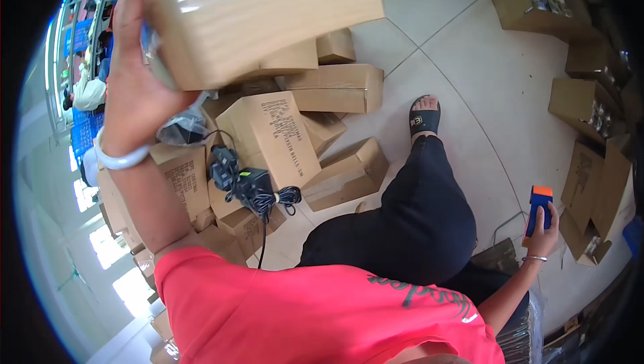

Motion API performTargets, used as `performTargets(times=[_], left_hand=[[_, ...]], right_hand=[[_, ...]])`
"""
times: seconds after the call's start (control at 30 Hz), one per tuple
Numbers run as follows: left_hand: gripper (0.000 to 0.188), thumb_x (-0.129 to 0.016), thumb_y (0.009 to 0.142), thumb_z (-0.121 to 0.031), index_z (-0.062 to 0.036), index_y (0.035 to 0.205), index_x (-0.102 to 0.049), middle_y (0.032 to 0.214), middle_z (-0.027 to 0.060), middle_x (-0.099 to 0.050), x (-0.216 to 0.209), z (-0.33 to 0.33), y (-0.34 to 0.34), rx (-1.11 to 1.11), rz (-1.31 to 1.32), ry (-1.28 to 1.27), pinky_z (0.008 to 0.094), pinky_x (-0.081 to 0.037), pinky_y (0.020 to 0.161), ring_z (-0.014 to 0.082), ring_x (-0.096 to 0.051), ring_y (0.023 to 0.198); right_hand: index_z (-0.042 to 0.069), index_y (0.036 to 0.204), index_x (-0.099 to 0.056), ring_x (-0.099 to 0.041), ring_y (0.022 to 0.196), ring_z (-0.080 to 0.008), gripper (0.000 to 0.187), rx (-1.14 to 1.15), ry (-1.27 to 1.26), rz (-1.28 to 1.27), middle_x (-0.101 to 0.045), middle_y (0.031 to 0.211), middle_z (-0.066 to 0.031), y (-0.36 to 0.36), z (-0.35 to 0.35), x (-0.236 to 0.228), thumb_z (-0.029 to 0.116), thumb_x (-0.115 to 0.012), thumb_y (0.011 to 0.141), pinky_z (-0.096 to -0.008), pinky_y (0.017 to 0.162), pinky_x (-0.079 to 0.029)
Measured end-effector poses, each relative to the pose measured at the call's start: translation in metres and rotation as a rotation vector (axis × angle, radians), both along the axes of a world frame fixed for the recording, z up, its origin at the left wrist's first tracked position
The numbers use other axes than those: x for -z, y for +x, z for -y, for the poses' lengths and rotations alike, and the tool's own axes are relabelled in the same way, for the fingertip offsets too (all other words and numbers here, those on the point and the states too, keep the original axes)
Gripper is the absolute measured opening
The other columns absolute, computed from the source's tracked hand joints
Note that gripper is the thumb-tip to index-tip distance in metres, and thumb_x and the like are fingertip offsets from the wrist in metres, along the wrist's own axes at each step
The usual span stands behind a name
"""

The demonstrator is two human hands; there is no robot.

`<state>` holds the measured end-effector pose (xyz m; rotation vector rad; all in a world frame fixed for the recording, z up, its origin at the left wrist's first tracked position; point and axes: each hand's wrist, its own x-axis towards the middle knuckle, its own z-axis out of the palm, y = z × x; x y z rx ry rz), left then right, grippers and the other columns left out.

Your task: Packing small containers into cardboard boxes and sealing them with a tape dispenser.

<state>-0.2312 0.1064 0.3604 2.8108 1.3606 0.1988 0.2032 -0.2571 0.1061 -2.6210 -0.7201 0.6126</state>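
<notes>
Head view: large taped carton (282, 22) held up at top of frame, left of centre; its left side clasped by left hand (137, 92), grip closed on it. Blue-and-orange handheld tool (539, 211) gripped in right hand (545, 233), lower right of frame. Brown boxes (332, 89) heaped left of centre, partly hidden by carton; bundled black cable (287, 195) seen in front of them. Opened boxes (575, 104) ranged along right edge, on tiled floor (490, 89).

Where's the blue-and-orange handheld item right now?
Head view, right side: the blue-and-orange item is in the person's right hand, left of an open brown carton.
</notes>
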Motion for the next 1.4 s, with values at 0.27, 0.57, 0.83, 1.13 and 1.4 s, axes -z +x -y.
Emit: performTargets(times=[0.27,0.57,0.83,1.13,1.4], left_hand=[[0.113,-0.083,0.047,-0.001,-0.0059,0.141,-0.021,0.134,0.0134,-0.039,-0.025,0.004,-0.087,-0.006,0.035,0.044,0.034,-0.037,0.1,0.0253,-0.043,0.12],[0.121,-0.08,0.061,-0.035,-0.0076,0.145,0.002,0.147,0.0213,-0.017,-0.073,0.042,-0.056,-0.059,0.47,-0.254,0.0409,-0.027,0.107,0.0318,-0.028,0.133],[0.094,-0.058,0.062,0.011,-0.0245,0.143,-0.025,0.139,0.0184,-0.029,0.034,0.029,-0.14,0.231,-0.193,0.125,0.0464,-0.028,0.106,0.0369,-0.031,0.129],[0.113,-0.08,0.05,-0.01,-0.0239,0.144,-0.018,0.148,0.0154,-0.016,0.011,0.03,-0.109,0.124,-0.256,-0.188,0.0505,-0.024,0.108,0.0363,-0.017,0.137],[0.07,-0.077,0.059,-0.009,-0.0088,0.121,-0.044,0.127,0.0214,-0.041,0.045,0.02,-0.03,-0.053,-0.373,0.113,0.0436,-0.037,0.1,0.038,-0.036,0.124]], right_hand=[[0.01,0.111,-0.061,-0.062,0.094,-0.0221,0.032,-0.109,0.162,0.126,-0.064,0.105,-0.0113,-0.004,-0.006,-0.008,0.027,-0.064,0.084,-0.0326,0.086,-0.046],[0.008,0.111,-0.062,-0.06,0.098,-0.0212,0.036,-0.055,0.173,0.205,-0.064,0.108,-0.0108,-0.014,-0.002,-0.028,0.031,-0.064,0.084,-0.0312,0.087,-0.045],[0.002,0.112,-0.061,-0.056,0.102,-0.0184,0.035,-0.048,0.414,0.21,-0.062,0.111,-0.0104,-0.055,-0.027,-0.11,0.027,-0.061,0.088,-0.0293,0.091,-0.041],[0.003,0.108,-0.064,-0.055,0.095,-0.0138,0.028,0.078,0.556,0.326,-0.062,0.104,-0.0061,-0.024,0.044,-0.12,0.022,-0.063,0.087,-0.027,0.088,-0.042],[0.003,0.109,-0.063,-0.056,0.093,-0.0128,0.028,0.285,0.716,0.247,-0.062,0.102,-0.006,-0.023,0.062,-0.116,0.019,-0.064,0.086,-0.026,0.084,-0.044]])
